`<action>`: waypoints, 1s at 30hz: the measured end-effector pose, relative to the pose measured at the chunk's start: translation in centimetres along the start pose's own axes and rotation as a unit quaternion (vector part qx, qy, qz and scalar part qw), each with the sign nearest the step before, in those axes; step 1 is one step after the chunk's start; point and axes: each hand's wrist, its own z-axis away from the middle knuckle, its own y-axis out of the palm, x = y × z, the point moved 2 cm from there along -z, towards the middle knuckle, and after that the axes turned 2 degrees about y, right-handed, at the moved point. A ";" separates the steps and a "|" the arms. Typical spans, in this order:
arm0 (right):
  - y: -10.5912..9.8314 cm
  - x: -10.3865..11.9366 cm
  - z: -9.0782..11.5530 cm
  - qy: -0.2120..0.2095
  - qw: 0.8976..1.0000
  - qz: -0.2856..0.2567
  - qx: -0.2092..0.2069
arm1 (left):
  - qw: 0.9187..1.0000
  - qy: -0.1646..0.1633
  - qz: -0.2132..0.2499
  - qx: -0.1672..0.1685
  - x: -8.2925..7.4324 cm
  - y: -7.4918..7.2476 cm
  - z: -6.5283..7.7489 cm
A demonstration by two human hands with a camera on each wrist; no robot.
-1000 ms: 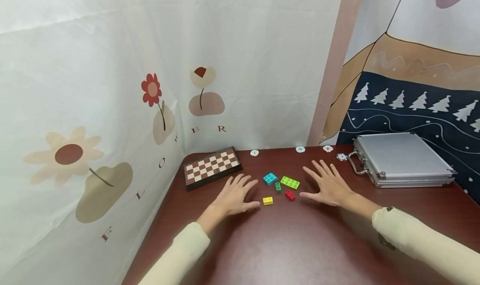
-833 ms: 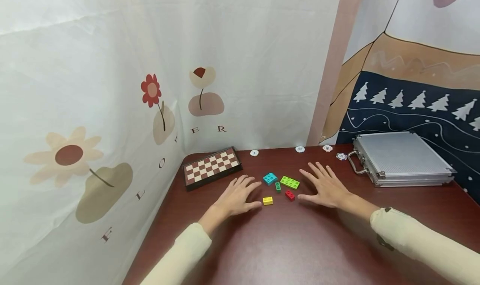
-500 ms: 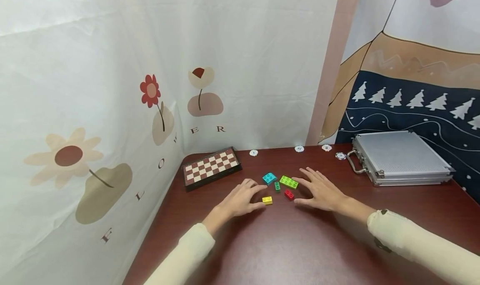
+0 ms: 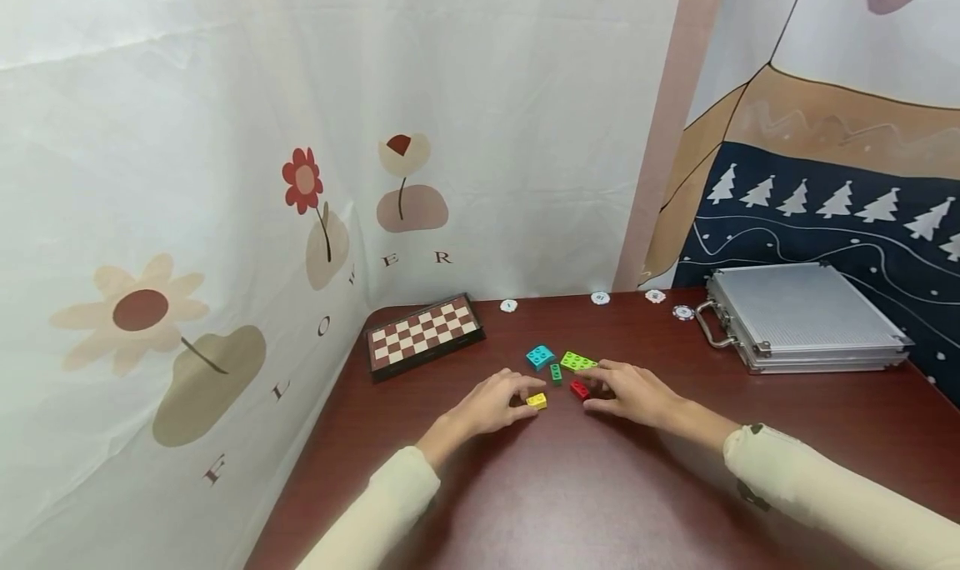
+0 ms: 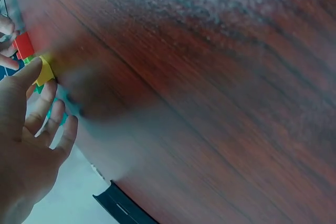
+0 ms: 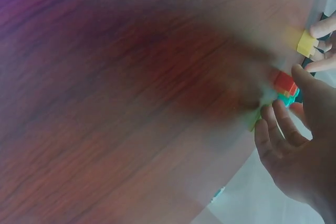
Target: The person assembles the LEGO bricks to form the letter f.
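Two-stud yellow brick (image 4: 537,401) sits between the thumb and index finger of my left hand (image 4: 491,403). In the left wrist view the thumb tip lies against this yellow brick (image 5: 45,71), and the other fingers are loosely bent. My right hand (image 4: 630,393) is at the red brick (image 4: 580,389), its thumb and index finger on either side with bent, spread fingers. The right wrist view shows the thumb tip close to the red brick (image 6: 285,83); firm contact is unclear. Behind the hands lie a dark green brick (image 4: 556,374), a lime brick (image 4: 576,362) and a blue brick (image 4: 539,357).
A checkered game board (image 4: 425,335) lies at the table's back left. Several round chips (image 4: 600,298) line the back edge near the curtain. At the back right stands a silver case (image 4: 810,316) with its handle towards the chips. The table (image 4: 555,495) is dark reddish wood.
Both hands have moved inward, towards the bricks. The left thumb and index finger have closed on the yellow brick, which has turned slightly. The right hand has come down around the red brick.
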 end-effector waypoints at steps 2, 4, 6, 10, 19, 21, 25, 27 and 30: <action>0.2 0.1 -0.1 -0.007 1.000 -0.009 0.005 | 1.000 -0.002 0.008 0.001 -0.1 0.0 -0.1; 0.3 0.1 -0.2 -0.013 1.000 -0.012 0.008 | 1.000 -0.004 0.011 0.000 -0.2 0.1 -0.1; 0.4 0.3 -0.4 -0.015 1.000 -0.016 0.009 | 1.000 -0.007 0.012 -0.005 -0.3 0.2 -0.2; 0.5 0.5 -0.7 -0.016 0.999 -0.025 0.011 | 1.000 -0.019 0.007 -0.023 -0.5 0.4 -0.3; 0.7 0.7 -0.9 0.004 0.999 -0.040 0.008 | 0.998 -0.056 0.008 -0.038 -0.8 0.6 -0.2; 0.8 0.7 -0.8 0.005 0.999 -0.041 0.008 | 0.998 -0.044 0.019 -0.033 -0.7 0.5 -0.2; 0.8 0.7 -0.7 0.010 0.999 -0.041 0.012 | 0.997 -0.015 0.070 -0.023 -0.3 0.2 -0.4; 0.8 0.7 -0.6 0.010 0.999 -0.042 0.012 | 0.995 -0.010 0.094 -0.021 -0.1 0.2 -0.6; 0.8 0.7 -0.6 0.003 0.999 -0.042 0.009 | 0.993 -0.016 0.110 -0.024 0.1 0.2 -0.8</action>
